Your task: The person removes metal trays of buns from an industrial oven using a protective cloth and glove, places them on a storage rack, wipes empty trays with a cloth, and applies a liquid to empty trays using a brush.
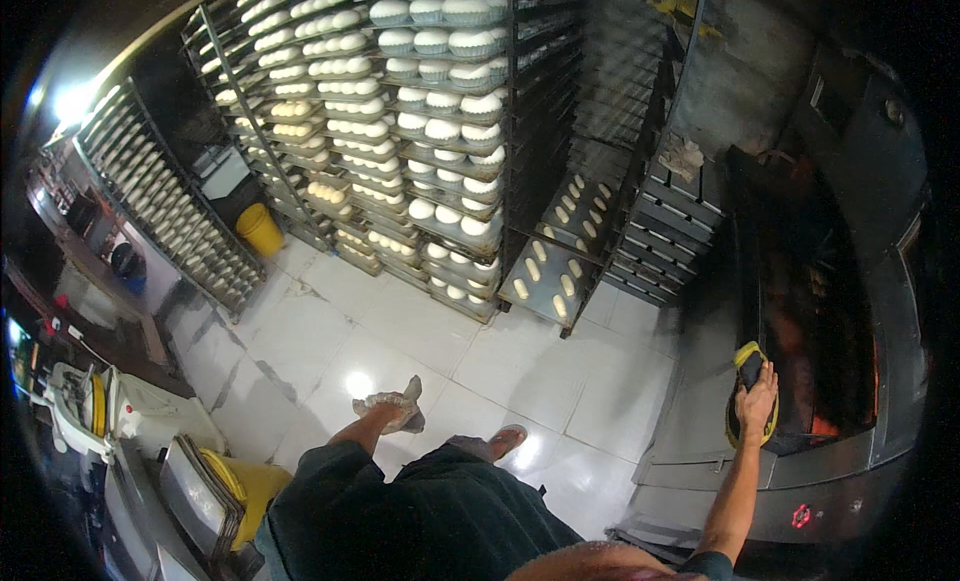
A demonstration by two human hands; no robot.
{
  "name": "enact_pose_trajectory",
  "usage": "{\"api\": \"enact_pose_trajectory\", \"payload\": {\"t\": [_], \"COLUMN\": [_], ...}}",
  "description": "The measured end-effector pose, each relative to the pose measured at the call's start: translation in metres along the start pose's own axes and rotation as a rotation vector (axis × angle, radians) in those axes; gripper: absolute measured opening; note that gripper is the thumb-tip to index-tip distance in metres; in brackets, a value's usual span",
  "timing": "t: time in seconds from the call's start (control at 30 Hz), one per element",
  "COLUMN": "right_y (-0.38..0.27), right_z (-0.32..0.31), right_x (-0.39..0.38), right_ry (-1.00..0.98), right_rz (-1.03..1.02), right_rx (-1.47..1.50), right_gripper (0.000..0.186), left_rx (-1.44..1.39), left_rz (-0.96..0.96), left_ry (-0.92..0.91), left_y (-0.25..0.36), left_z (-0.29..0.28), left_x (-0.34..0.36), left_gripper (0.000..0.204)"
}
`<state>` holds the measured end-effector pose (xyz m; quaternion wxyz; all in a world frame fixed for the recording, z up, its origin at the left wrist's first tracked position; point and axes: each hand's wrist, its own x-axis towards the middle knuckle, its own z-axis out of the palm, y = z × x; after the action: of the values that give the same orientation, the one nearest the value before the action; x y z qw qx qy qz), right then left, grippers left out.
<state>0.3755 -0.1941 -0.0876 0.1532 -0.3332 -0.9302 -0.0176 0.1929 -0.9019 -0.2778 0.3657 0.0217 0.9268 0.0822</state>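
At the lower middle, my left hand [384, 411] is closed around a crumpled greyish-white cloth [408, 405], which hides most of its fingers. Over on the right, my right hand [757, 396] presses a black pad with a yellow edge [748, 356] against the edge of the oven opening. The fingers lie over the pad, partly curled on it. Inside the dark oven [815, 331] an orange glow shows near the bottom. A grey metal panel [690, 411] borders the opening on its left.
Tall racks [440, 131] of pale dough pieces stand ahead, with another rack [175, 196] at the left. Trays with long dough pieces [545, 276] sit low near stacked dark trays [665, 226]. A yellow bucket [260, 229] is at the back; a yellow container [258, 486] stands near left.
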Motion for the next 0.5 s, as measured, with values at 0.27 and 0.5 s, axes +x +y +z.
{"api": "enact_pose_trajectory", "payload": {"t": [0.27,0.5], "right_y": [-0.022,-0.018], "right_z": [0.008,0.009], "right_x": [0.005,-0.008], "right_ry": [0.040,0.074], "right_rz": [0.105,0.103], "right_rx": [-0.011,-0.037], "right_gripper": [0.071,0.068], "left_rx": [-0.048,-0.188], "left_rz": [-0.047,0.010], "left_ry": [0.303,0.239], "left_y": [-0.115,-0.106], "left_z": [0.090,0.084], "left_x": [0.004,0.025], "left_gripper": [0.034,0.040]}}
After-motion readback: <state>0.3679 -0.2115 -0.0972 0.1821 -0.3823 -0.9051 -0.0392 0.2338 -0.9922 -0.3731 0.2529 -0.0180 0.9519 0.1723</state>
